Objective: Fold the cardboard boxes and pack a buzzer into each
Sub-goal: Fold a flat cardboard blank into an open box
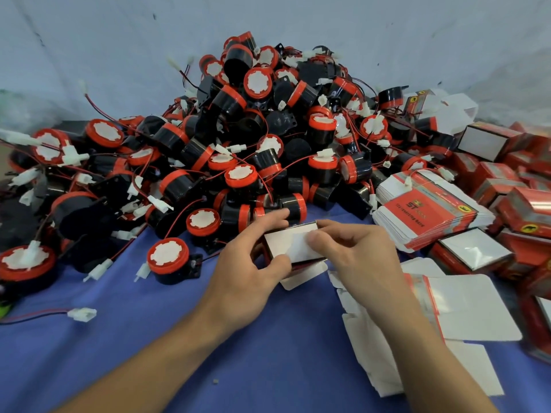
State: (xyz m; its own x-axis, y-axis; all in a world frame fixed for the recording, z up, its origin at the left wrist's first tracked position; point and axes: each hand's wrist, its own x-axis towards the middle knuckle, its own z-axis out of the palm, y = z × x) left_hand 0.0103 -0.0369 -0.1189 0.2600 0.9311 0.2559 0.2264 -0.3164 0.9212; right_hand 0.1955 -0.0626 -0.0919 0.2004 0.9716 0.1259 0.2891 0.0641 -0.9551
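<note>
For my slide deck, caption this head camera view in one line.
The left hand and right hand fold a cardboard box before a heap of buzzers.

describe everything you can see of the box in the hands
The small cardboard box is partly folded: a glossy white panel faces up, a loose white flap juts out beneath toward the person. The left hand grips its left end, the right hand pinches its right end, over the blue cloth.
</note>
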